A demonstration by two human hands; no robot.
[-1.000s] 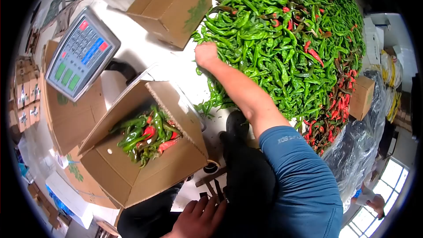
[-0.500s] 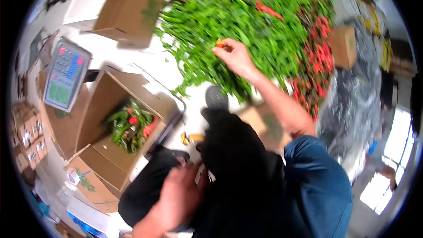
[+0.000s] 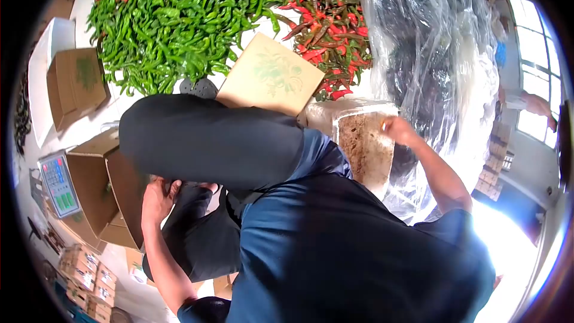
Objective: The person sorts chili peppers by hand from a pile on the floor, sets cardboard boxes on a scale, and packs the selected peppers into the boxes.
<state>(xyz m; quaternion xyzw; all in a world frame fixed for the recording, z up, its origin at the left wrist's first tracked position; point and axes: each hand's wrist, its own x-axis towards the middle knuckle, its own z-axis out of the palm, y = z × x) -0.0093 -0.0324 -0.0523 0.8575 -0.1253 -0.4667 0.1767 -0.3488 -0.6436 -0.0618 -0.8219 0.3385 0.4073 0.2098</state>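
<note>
My right hand point(image 3: 400, 131) is closed in a pinch at the rim of a white foam box point(image 3: 391, 107) with a brown, dirty inside. A small orange thing point(image 3: 383, 125), which looks like a bit of pepper, shows at its fingertips. Beside my bent leg point(image 3: 209, 137), my left hand point(image 3: 158, 202) rests near the open cardboard box point(image 3: 125, 197), with fingers apart and nothing seen in them. A wide heap of green peppers point(image 3: 179, 24) lies in front of me. Red and dark peppers point(image 3: 335, 24) form a second heap on its right.
A closed carton with a green print point(image 3: 272, 75) sits between my knee and the heaps. Clear plastic sheeting point(image 3: 430, 54) covers a dark pile on the right. To the left are a digital scale point(image 3: 60, 185), another carton point(image 3: 78, 87) and stacked boxes point(image 3: 89, 275).
My right hand has moved from over the green peppers back to the foam box at my right, the orange thing still in its fingers. My view has swung right.
</note>
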